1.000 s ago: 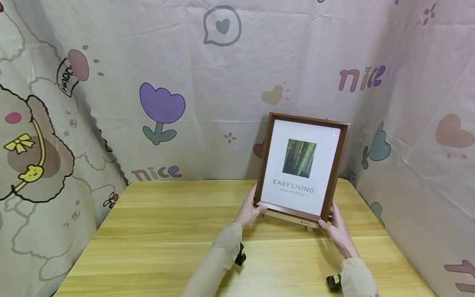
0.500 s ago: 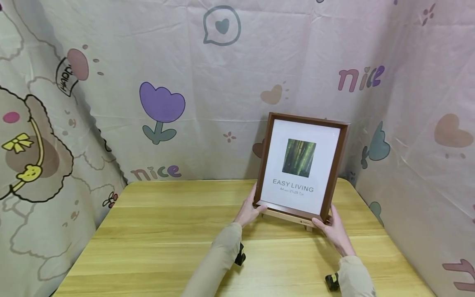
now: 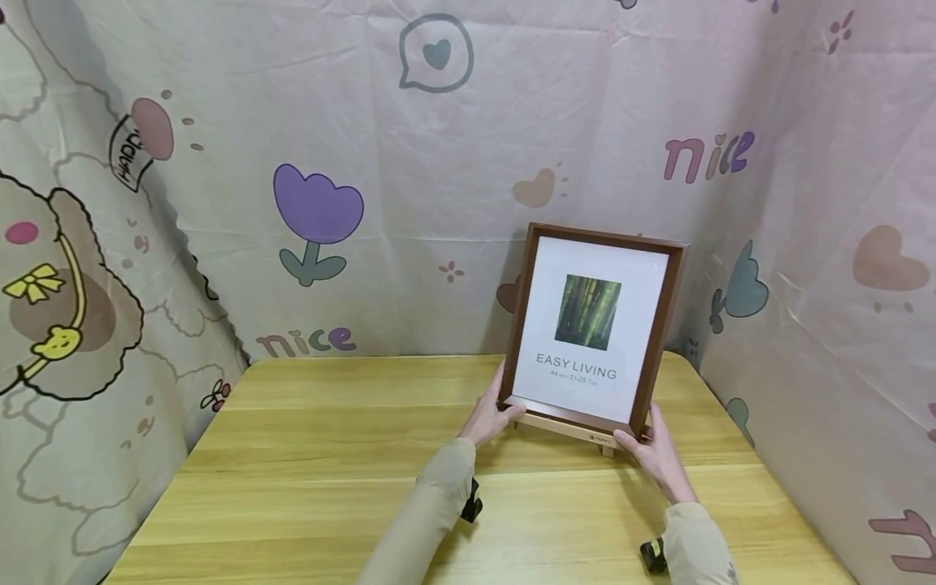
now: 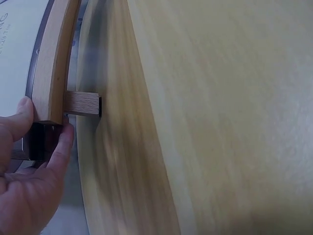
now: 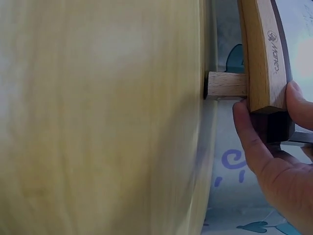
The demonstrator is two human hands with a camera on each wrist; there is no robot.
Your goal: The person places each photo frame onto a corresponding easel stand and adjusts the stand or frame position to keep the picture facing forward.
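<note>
A brown picture frame (image 3: pixel 588 325) with a white mat and a small bamboo print leans upright on a light wooden easel (image 3: pixel 563 428) at the right of the table. Its lower left corner is gripped by my left hand (image 3: pixel 486 418), thumb at the front. My right hand (image 3: pixel 658 459) holds the opposite lower corner the same way. The left wrist view shows that hand's fingers (image 4: pixel 62 147) curled under the end of the easel ledge (image 4: pixel 53 68). In the right wrist view, my thumb (image 5: pixel 299 105) presses the front beside the lettered ledge (image 5: pixel 261 58). The frame's back is hidden.
The wooden table (image 3: pixel 329 471) extends left and forward of the easel. Close behind the frame hangs a patterned cloth (image 3: pixel 439 162), which also runs along both sides. A short easel foot (image 4: pixel 82 103) sticks out below the ledge toward the table.
My right hand has shifted slightly left, its thumb now further in along the frame's bottom edge. The left hand, frame and easel stay in place.
</note>
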